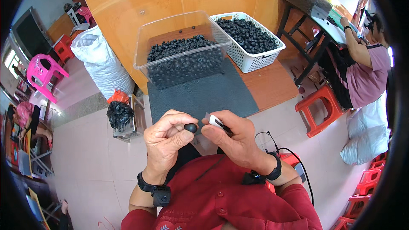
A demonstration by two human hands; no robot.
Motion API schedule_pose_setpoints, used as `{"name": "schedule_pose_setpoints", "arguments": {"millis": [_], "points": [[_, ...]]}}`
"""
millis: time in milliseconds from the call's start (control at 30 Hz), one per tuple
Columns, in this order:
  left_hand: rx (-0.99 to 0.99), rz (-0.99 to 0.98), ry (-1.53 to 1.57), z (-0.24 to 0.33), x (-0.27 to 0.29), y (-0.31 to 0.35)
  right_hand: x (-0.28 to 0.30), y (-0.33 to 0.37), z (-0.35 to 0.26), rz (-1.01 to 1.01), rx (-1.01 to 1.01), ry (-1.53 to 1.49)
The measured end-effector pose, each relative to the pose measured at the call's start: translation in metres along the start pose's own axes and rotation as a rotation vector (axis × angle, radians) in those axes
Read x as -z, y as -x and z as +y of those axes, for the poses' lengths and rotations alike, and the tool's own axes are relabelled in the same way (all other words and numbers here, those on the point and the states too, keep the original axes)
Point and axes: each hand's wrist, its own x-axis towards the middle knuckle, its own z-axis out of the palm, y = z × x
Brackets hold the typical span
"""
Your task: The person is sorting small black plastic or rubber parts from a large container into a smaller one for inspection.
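My left hand (165,141) pinches a small round black rubber piece (191,127) between thumb and fingers, just above my lap. Close beside it, my right hand (239,139) is closed on a small blade (216,121) with a white and black grip. Its flat greyish tip points toward the black piece, with a small gap between them. Beyond my hands a dark mat (191,98) covers part of a low wooden table. On it stands a clear plastic bin (142,55) holding many small black ring-like pieces.
A white basket (251,64) full of similar black pieces stands right of the bin. A red stool (315,106) and a seated co-worker (362,72) are at the right. At the left are a white sack (102,61), a black bag (119,115) and a pink chair (42,74).
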Motion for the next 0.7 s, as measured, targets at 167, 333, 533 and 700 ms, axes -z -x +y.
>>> {"name": "schedule_pose_setpoints", "arguments": {"millis": [167, 333, 533, 700], "points": [[-0.017, 0.045, -0.054, 0.010, -0.020, 0.011, 0.000, 0.011, -0.003, -0.004, -0.025, -0.103], [-0.195, 0.033, -0.357, 0.003, -0.025, 0.011, 0.004, 0.018, -0.005, -0.007, -0.016, -0.135], [-0.083, -0.032, -0.279, -0.002, -0.028, 0.013, 0.011, 0.026, -0.007, -0.024, -0.109, -0.252], [-0.046, -0.048, -0.193, -0.009, -0.034, 0.012, 0.014, 0.033, -0.009, 0.011, -0.170, -0.333]]}}
